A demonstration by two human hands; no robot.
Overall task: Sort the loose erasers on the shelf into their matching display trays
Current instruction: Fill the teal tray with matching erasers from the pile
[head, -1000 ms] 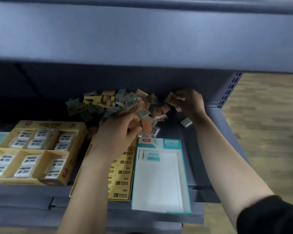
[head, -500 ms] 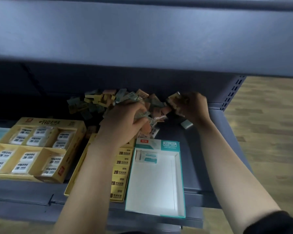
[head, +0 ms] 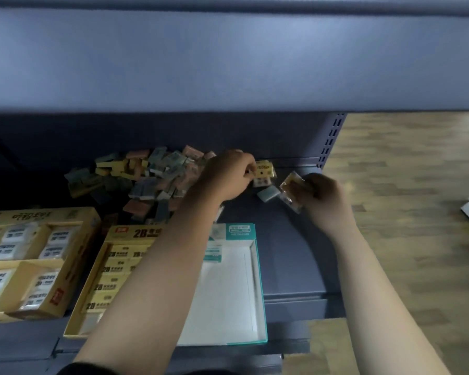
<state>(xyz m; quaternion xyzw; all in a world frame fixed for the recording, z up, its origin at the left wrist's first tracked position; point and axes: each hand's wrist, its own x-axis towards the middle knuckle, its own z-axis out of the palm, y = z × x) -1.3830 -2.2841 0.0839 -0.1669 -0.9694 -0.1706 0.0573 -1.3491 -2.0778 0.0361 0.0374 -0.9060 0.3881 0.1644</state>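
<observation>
Head view: pinched the edge of a small yellow wrapped eraser [head: 264,169] with the left grip [head: 228,174], beside the heap of loose coloured erasers [head: 152,177] on the grey metal shelf [head: 290,253]. Curled the right grip [head: 322,201] round a clear-wrapped yellowish eraser [head: 291,192], behind the white teal-rimmed cardboard tray [head: 260,293].

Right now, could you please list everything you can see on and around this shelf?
loose erasers: many, green, yellow, orange, grey, piled at the back
yellow eraser: one, yellow, right of pile
pale green eraser: one, just in front of it
compartment tray: one, yellow, left, holds white erasers
2B tray: one, yellow, middle
teal-edged tray: one, white, right of it, nearly empty
shelf: one, grey-blue, under everything
floor: wood, right
left hand: one, pinches yellow eraser
right hand: one, holds wrapped erasers
</observation>
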